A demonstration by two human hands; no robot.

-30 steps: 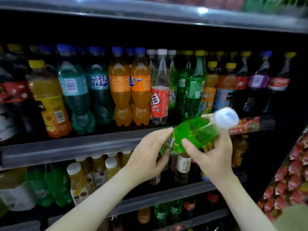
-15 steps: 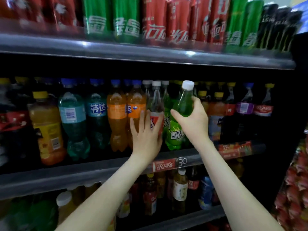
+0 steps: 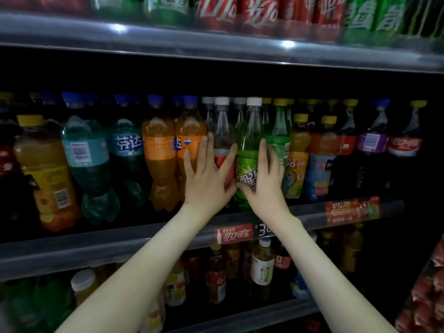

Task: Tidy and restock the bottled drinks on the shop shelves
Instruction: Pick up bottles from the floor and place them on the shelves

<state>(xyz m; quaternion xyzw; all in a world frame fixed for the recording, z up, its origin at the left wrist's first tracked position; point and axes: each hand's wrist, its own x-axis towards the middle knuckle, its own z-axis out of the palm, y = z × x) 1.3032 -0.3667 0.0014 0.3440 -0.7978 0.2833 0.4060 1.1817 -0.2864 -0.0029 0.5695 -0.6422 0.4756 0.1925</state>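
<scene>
From here the green bottle [image 3: 248,164] is smooth, glossy tinted plastic with a shiny printed film label, and its white cap [image 3: 254,101] looks like matt plastic. The clear bottle [image 3: 222,138] beside it is the same slick plastic, as are the orange bottles [image 3: 158,159]. The upper shelf edge [image 3: 144,42] is polished metal catching the lights. The cans [image 3: 216,13] above are glossy. The price tag [image 3: 234,234] looks like printed paper.

I see the green bottle [image 3: 249,140], white-capped and carrying a lime label with white characters, standing upright at the front of the middle shelf [image 3: 120,243]. On its left, just beside it, stands the clear bottle [image 3: 222,131] with a red label. On its right stands the yellow-capped green bottle [image 3: 278,133].
</scene>
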